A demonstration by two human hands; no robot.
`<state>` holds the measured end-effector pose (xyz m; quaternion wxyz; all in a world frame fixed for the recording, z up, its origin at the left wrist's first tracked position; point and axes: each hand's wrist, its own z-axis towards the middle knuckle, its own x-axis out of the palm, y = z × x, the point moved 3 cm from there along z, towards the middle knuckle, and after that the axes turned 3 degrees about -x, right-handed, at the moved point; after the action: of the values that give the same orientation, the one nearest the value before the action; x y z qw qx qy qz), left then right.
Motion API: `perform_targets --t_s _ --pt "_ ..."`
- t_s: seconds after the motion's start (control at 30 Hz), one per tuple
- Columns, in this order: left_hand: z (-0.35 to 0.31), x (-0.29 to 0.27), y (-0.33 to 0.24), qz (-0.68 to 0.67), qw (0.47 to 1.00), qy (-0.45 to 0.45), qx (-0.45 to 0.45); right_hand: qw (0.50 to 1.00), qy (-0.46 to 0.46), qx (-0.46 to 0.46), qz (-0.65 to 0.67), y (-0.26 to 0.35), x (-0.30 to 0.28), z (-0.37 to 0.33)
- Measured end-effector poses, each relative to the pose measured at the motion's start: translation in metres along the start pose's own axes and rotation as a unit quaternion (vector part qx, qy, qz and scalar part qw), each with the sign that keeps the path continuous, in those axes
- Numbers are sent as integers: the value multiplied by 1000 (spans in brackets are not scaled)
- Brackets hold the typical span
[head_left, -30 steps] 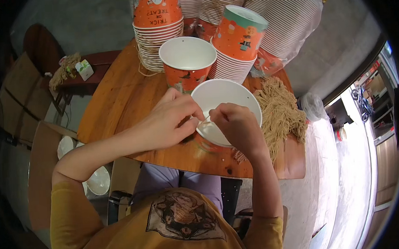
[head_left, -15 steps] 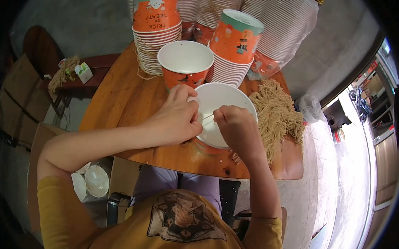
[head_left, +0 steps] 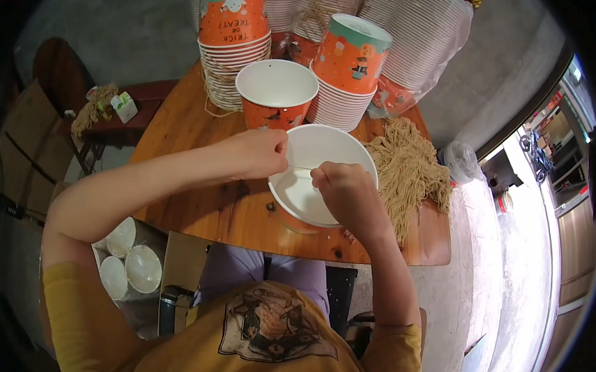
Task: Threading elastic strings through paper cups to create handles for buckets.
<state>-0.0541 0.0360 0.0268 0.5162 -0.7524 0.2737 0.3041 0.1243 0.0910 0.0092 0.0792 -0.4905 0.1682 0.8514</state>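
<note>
A thin cord [head_left: 302, 168] spans part of the opening of the white-lined bucket [head_left: 326, 143] on the worktop [head_left: 199, 213]. Since half a second ago the left hand [head_left: 265, 154] has shifted forward, now a fist gripping the cord; the right hand [head_left: 342, 185] stays clenched on it. Behind stand an upright orange bucket [head_left: 276, 114] and upside-down nested stacks [head_left: 344, 104]. More white-lined tubs [head_left: 144, 268] sit low at left.

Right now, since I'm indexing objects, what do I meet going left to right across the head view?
Small white-and-green box, left hand, right hand, shaggy tan string pile, clear crumpled plastic bag.
</note>
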Motion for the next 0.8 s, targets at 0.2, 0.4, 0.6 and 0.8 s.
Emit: perform_targets --t_s 0.2,0.4,0.6,0.8 --pt "3 -5 -1 129 987 -78 45 962 -15 100 254 -9 -6 5" --pt "22 -13 18 266 926 -170 206 795 -65 256 546 -31 -46 -19" --pt "34 -20 16 338 868 -199 306 529 -186 235 794 -34 -42 -49" --pt "0 -20 -2 118 894 -290 319 511 -215 252 793 5 -34 -45"
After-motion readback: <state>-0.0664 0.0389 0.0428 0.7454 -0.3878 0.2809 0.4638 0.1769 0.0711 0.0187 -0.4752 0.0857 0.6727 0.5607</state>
